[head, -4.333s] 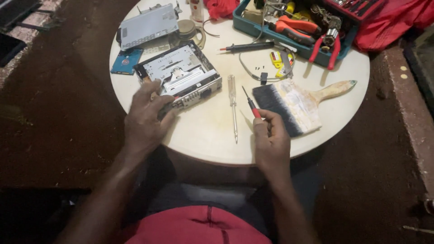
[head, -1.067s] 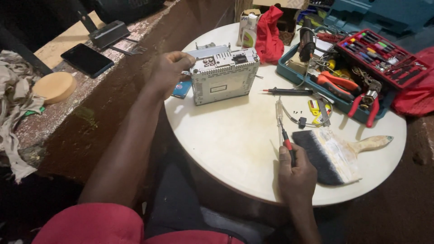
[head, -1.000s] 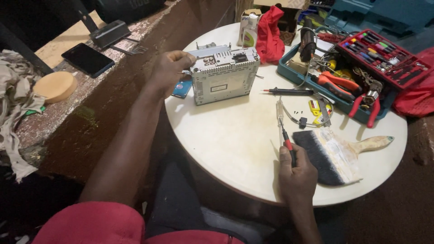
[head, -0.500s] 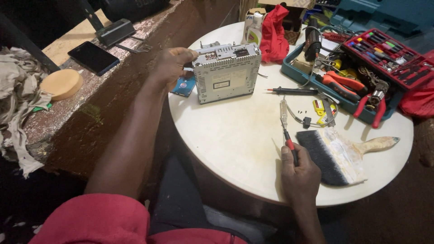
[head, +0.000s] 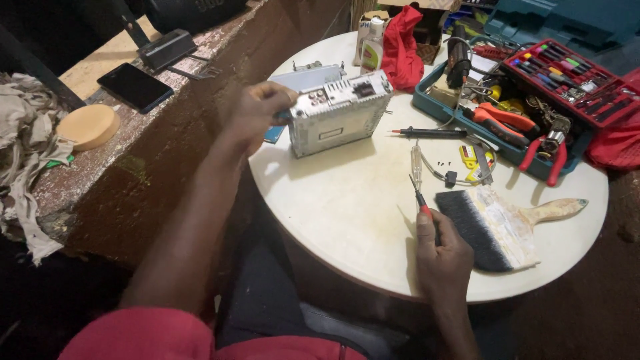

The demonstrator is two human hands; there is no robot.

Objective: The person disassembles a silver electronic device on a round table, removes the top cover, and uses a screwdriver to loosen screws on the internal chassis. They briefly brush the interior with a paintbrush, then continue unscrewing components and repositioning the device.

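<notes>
- Since the frame over four seconds back, you have lifted the metal car stereo unit (head: 340, 113) from lying flat under your palm to standing on its long side at the far left of the round white table (head: 347, 220). Your view has swung left as well, so the ledge now shows.
- Your left hand (head: 257, 117) grips the unit's left end, fingers curled and pressed around the corner, arm stretched out across the table's edge.
- Your right hand (head: 440, 250) rests on the near rim, fist closed on a small red-handled screwdriver (head: 420, 199) whose tip points away from you, toward the middle of the table.
- Just right of that hand lies a wide paintbrush (head: 500, 223), dark bristles toward you and pale handle pointing right.
- Between the unit and your right hand the tabletop is bare. Further right lie a clear-handled screwdriver (head: 417, 160), a black probe (head: 433, 133) and a few small screws.
- A teal tool tray (head: 433, 107) sits at the far right with red-handled pliers (head: 553, 143) inside. A red cloth (head: 403, 50) and a bottle (head: 372, 47) stand behind the unit.
- On the ledge to your left lie a dark phone (head: 133, 85), a round tan pad (head: 90, 125) and crumpled rags (head: 27, 160).
</notes>
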